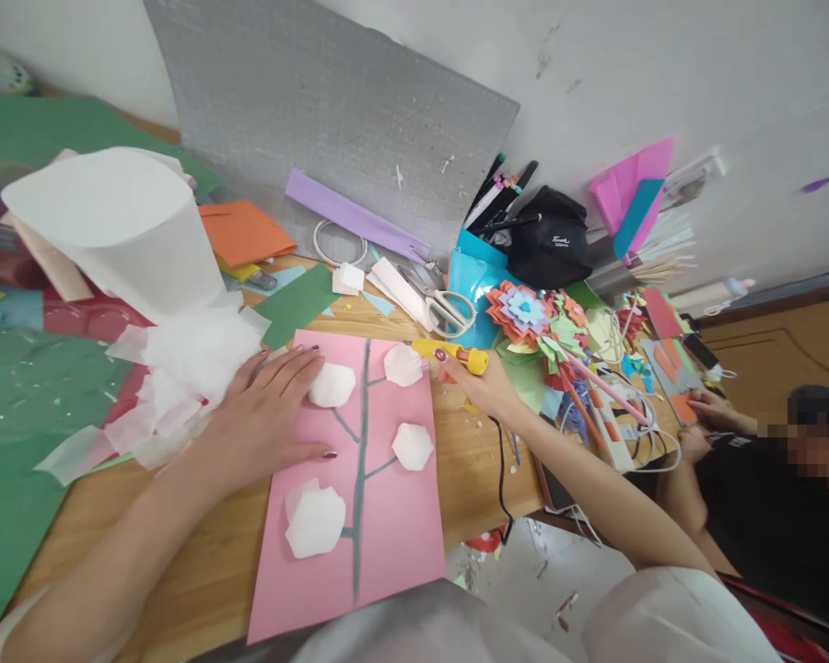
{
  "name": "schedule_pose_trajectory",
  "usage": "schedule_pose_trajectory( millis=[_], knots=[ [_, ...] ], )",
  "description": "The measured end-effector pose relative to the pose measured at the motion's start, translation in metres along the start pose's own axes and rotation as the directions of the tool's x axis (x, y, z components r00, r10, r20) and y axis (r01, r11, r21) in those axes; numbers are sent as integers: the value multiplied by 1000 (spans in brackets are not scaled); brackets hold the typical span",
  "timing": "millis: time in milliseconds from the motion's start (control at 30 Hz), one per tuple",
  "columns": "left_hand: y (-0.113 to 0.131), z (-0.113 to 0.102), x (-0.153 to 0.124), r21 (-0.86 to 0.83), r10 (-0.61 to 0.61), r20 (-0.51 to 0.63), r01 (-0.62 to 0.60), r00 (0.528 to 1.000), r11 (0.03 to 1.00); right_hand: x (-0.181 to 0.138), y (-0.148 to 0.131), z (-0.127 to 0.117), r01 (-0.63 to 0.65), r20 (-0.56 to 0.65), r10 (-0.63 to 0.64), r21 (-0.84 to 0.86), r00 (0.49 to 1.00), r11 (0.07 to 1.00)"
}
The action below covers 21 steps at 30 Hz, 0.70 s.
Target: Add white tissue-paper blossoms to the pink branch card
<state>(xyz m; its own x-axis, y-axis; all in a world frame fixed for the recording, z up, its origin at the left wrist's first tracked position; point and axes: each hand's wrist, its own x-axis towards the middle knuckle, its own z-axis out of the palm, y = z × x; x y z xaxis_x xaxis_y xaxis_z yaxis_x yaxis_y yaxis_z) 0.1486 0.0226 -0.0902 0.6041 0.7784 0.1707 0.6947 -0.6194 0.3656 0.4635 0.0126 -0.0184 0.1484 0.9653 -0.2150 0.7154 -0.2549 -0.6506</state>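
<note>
A pink sheet of paper [393, 543] lies on the wooden table, bearing a drawn grey-green stem [361, 442] with short branches. Several white paper tufts sit at the branch ends, among them one at upper right [403, 366] and one at lower left [316, 522]. My left hand [269, 414] rests with outstretched fingers on the sheet's left side, fingertips by the upper-left white tuft [332, 385]. My right hand [480, 382] grips a yellow glue gun [466, 357]. Its nozzle points left at the upper-right tuft; whether they touch I cannot tell.
Left of the sheet are a pile of white tissue pieces [193, 359] and a white paper cylinder [124, 239]. Scissors [449, 313], a purple strip [352, 216], paper flowers [521, 308] and a black pouch [551, 241] lie beyond. Another person [753, 497] sits at right.
</note>
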Motion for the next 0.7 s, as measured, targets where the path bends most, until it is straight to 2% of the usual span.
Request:
schedule_pose_trajectory(
  millis=[300, 467, 700],
  knots=[
    [0, 1, 0, 0, -2, -2, 2, 1000, 1000, -12, -3, 10, 58, 47, -57, -10, 997, 998],
    [-1, 1, 0, -2, 18, -12, -18, 1000, 1000, -16, -4, 11, 208, 35, -206, -91, 978, 974],
    [-1, 2, 0, 23, 17, -12, -17, 1000, 1000, -8, 1, 6, 68, -55, -71, -68, 996, 995]
  ],
)
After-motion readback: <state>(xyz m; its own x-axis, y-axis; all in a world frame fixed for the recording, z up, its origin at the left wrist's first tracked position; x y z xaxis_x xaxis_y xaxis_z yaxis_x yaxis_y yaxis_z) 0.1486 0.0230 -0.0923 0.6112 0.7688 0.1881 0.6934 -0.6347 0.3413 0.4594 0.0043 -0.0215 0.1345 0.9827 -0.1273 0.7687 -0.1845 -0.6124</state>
